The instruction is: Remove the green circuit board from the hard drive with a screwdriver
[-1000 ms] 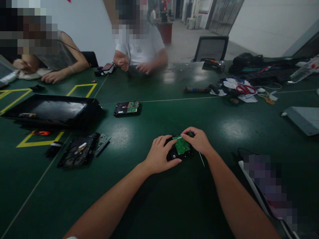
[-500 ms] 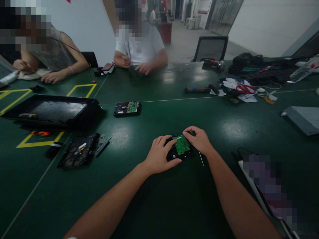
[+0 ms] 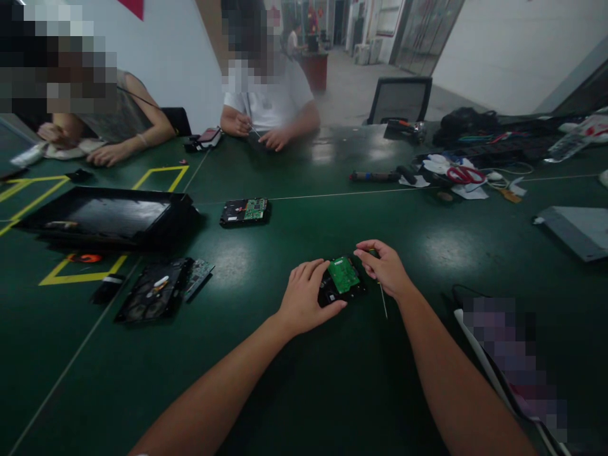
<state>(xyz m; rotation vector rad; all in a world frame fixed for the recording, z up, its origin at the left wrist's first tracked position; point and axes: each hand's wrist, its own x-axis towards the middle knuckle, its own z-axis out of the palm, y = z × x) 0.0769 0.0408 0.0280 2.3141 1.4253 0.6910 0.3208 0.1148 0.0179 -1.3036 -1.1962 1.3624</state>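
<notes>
— Right hand (image 3: 384,266) first: fingers curled in, screwdriver (image 3: 382,301) tucked among them, shaft towards six o'clock!

— And its fingertips are clear of the hard drive (image 3: 342,280) now! Half a second ago they were at its corner; here they hover near it, out at two o'clock. Anything small in the pinch? Can't tell.

— Left hand (image 3: 304,294) stays at the drive's nine o'clock, half spread, gripping it between thumb and fingers. Index finger's drawn back off the green board (image 3: 344,273)!

— Further out, ten o'clock: a second drive (image 3: 244,213). Nine: the opened drive (image 3: 152,294), loose board (image 3: 198,278) beside it.

— Eleven: a co-worker (image 3: 273,95) now shows a thin tool (image 3: 255,131)!
</notes>
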